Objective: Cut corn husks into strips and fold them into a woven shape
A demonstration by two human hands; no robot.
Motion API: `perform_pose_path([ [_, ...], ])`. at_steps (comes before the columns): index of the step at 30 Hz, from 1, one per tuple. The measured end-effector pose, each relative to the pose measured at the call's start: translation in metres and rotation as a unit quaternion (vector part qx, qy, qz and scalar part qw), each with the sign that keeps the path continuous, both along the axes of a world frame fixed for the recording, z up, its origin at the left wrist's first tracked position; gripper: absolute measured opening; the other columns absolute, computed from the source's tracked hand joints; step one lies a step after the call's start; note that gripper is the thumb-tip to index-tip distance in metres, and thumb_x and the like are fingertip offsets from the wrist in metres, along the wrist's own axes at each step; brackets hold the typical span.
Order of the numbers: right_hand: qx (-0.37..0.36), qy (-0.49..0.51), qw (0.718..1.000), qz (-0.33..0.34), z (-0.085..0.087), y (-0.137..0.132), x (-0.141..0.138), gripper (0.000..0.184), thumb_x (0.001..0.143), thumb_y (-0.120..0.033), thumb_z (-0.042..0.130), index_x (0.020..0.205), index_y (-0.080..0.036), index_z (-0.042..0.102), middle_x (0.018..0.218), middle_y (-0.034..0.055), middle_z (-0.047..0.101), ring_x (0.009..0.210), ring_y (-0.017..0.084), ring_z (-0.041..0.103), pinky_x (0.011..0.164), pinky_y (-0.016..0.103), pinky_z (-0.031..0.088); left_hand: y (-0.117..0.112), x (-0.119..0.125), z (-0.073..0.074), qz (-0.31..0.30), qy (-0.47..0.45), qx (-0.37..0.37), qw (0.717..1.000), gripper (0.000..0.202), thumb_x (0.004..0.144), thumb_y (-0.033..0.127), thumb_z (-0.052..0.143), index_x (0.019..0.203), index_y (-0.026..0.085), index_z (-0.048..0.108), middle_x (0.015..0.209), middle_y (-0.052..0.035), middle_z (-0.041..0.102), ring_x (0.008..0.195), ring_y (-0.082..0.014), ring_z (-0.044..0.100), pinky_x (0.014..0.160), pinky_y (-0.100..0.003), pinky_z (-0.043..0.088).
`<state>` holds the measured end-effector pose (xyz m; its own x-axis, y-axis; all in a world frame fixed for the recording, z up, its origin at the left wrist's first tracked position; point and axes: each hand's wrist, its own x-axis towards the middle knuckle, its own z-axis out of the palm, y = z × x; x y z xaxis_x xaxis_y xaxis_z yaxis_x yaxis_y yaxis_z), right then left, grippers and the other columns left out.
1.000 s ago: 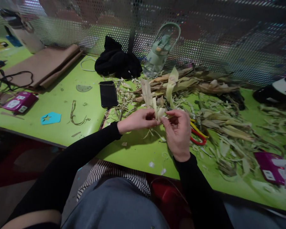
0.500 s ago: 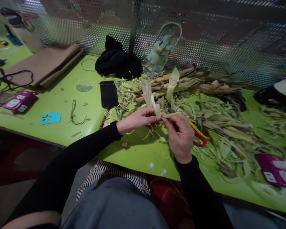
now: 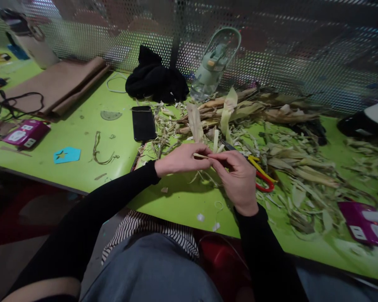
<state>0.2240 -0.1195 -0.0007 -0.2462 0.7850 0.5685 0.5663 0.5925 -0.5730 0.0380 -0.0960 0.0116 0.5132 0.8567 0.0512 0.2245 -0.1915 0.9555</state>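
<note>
A slim strip of pale dried husk (image 3: 200,155), dry and fibrous-looking, is folded or rolled narrow and held above the table (image 3: 164,205), inside its near edge. Its long axis lies nearly level, roughly along that near edge; one blunt end points toward the table's left end, the other runs into the fingertips of the right hand (image 3: 237,178). Those fingertips are pinched together on it, and the left hand (image 3: 187,159) has thumb and fingers closed about it. Flat, pale strip ends (image 3: 216,140) stand up just behind the fingers; whether they belong to the same piece I cannot tell.

The tabletop is smooth, glossy green. Scissors (image 3: 264,182) with looped red and yellow handles lie just beside the right hand. Toward the far edge spreads a heap of husks (image 3: 248,110), papery, ribbed and curled, tan to pale green, with thin shreds around it. Behind, a soft crumpled black cloth (image 3: 157,79) lies beside a green bottle (image 3: 209,69) with a hoop handle and a see-through base, its contents unclear. Near the far left corner stands a white bottle (image 3: 39,48) with a dark lid, its inside hidden
</note>
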Motion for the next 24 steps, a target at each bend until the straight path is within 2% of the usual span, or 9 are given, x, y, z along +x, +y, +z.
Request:
perform_pose_path([
  [3, -0.039, 0.022, 0.999, -0.010, -0.0005, -0.0009, -0.0002, 0.006, 0.090, -0.025, 0.068, 0.093, -0.022, 0.073, 0.085, 0.0023, 0.071, 0.073, 0.016, 0.065, 0.064, 0.030, 0.054, 0.0011, -0.0004, 0.0011, -0.022, -0.037, -0.047, 0.998, 0.022, 0.095, 0.030, 0.054, 0.093, 0.011, 0.065, 0.089, -0.0038, 0.067, 0.078, -0.0107, 0.062, 0.078, -0.027, 0.051],
  [8, -0.139, 0.117, 0.983, -0.035, -0.0058, 0.0021, 0.0010, 0.032, 0.090, -0.041, 0.068, 0.115, -0.020, 0.065, 0.083, 0.0008, 0.068, 0.066, 0.013, 0.062, 0.058, 0.026, 0.052, 0.0023, 0.0024, -0.0013, -0.018, -0.028, -0.080, 0.996, 0.019, 0.096, 0.025, 0.053, 0.095, 0.010, 0.066, 0.084, -0.0034, 0.068, 0.074, -0.0095, 0.063, 0.075, -0.025, 0.054],
  [10, -0.149, 0.112, 0.981, -0.049, -0.0069, 0.0035, 0.0018, 0.033, 0.090, -0.044, 0.068, 0.113, -0.020, 0.067, 0.082, 0.0010, 0.068, 0.064, 0.013, 0.060, 0.056, 0.027, 0.051, 0.0012, 0.0042, -0.0012, -0.020, -0.018, -0.089, 0.996, 0.016, 0.095, 0.021, 0.054, 0.094, 0.010, 0.066, 0.083, -0.0034, 0.069, 0.072, -0.0094, 0.064, 0.073, -0.025, 0.054],
  [15, -0.103, 0.123, 0.986, -0.045, -0.0070, 0.0033, 0.0022, 0.020, 0.088, -0.042, 0.071, 0.091, -0.022, 0.071, 0.088, 0.0024, 0.069, 0.068, 0.014, 0.059, 0.060, 0.028, 0.051, -0.0009, 0.0057, 0.0017, -0.019, -0.026, -0.106, 0.994, 0.015, 0.094, 0.019, 0.055, 0.094, 0.010, 0.066, 0.084, -0.0037, 0.070, 0.069, -0.0089, 0.064, 0.073, -0.025, 0.054],
  [19, -0.177, 0.199, 0.964, 0.013, -0.0074, 0.0013, 0.0021, 0.022, 0.091, -0.045, 0.067, 0.095, -0.023, 0.069, 0.069, -0.0031, 0.064, 0.051, 0.010, 0.050, 0.046, 0.024, 0.043, -0.0001, 0.0030, 0.0026, -0.028, -0.064, -0.131, 0.989, 0.015, 0.093, 0.022, 0.060, 0.094, 0.009, 0.068, 0.080, -0.0024, 0.068, 0.069, -0.0081, 0.063, 0.073, -0.025, 0.054],
  [24, -0.189, 0.236, 0.953, 0.034, -0.0058, 0.0006, 0.0023, 0.023, 0.088, -0.045, 0.070, 0.099, -0.025, 0.070, 0.074, -0.0028, 0.068, 0.049, 0.009, 0.050, 0.043, 0.022, 0.043, 0.0010, -0.0018, -0.0007, -0.054, -0.121, -0.168, 0.977, 0.019, 0.095, 0.024, 0.060, 0.101, 0.008, 0.068, 0.085, -0.0040, 0.069, 0.074, -0.0085, 0.065, 0.077, -0.027, 0.054],
])
